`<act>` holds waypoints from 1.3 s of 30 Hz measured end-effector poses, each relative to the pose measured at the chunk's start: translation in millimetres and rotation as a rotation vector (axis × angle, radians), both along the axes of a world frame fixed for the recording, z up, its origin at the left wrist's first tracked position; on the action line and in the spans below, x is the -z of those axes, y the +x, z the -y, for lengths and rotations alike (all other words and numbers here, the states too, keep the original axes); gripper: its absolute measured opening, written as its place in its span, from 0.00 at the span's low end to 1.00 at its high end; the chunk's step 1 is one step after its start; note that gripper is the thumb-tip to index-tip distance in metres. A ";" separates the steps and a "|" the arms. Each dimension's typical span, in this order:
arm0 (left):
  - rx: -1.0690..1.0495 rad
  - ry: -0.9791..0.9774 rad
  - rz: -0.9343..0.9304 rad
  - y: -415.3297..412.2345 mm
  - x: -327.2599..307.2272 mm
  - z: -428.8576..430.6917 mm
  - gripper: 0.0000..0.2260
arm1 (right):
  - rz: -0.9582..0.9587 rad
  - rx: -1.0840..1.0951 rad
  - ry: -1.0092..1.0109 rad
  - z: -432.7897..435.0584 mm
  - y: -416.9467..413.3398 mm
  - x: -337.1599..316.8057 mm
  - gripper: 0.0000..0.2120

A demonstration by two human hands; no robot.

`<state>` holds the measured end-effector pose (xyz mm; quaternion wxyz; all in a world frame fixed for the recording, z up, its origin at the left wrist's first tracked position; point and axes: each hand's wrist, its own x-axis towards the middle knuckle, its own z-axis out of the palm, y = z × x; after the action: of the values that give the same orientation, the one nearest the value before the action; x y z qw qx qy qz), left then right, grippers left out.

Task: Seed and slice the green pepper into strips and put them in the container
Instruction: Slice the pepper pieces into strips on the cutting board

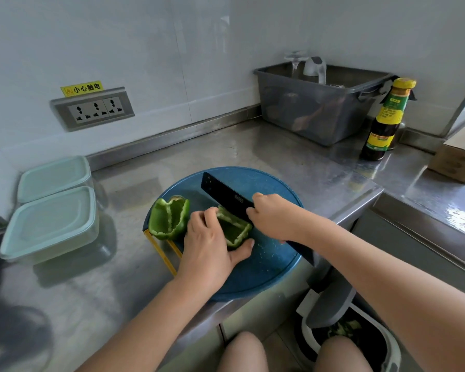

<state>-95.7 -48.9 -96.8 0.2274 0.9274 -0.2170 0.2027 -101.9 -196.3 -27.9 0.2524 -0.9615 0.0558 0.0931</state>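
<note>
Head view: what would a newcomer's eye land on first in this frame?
The black knife, gripped by the right hand, meets a green pepper half that the left hand holds on the round blue cutting board at centre. A second pepper half lies at the board's left edge; two lidded containers stand on the counter further left.

The green pepper lies in two hollow halves, open side up with pale ribs showing, on the round blue board (266, 264). The left half (169, 218) sits at the board's left edge. The middle half (235, 229) is in the left hand's (210, 245) grip, with the black knife (223, 190) at its far side. The near container (51, 224) and the far container (54, 177), pale with lids on, stand on the table (253, 151) left of the board.
</note>
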 end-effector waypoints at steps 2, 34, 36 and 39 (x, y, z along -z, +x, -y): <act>0.001 0.002 -0.025 -1.5 -1.0 -1.1 0.35 | -0.016 0.002 0.003 8.3 -8.9 -3.3 0.12; 0.030 -0.126 -0.029 2.9 -3.8 3.6 0.30 | 0.307 -0.059 -0.216 3.9 -63.4 34.9 0.11; 0.033 -0.126 -0.039 4.1 -3.1 2.6 0.30 | 0.301 -0.063 -0.216 5.6 -63.0 37.1 0.11; 0.066 -0.106 -0.068 7.4 -2.5 0.3 0.30 | 0.277 -0.071 -0.193 7.0 -62.1 35.2 0.11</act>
<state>-88.3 -49.2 -94.3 0.2900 0.9128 -0.2283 0.1746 -163.9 -203.3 -63.1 0.1608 -0.9863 -0.0050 -0.0373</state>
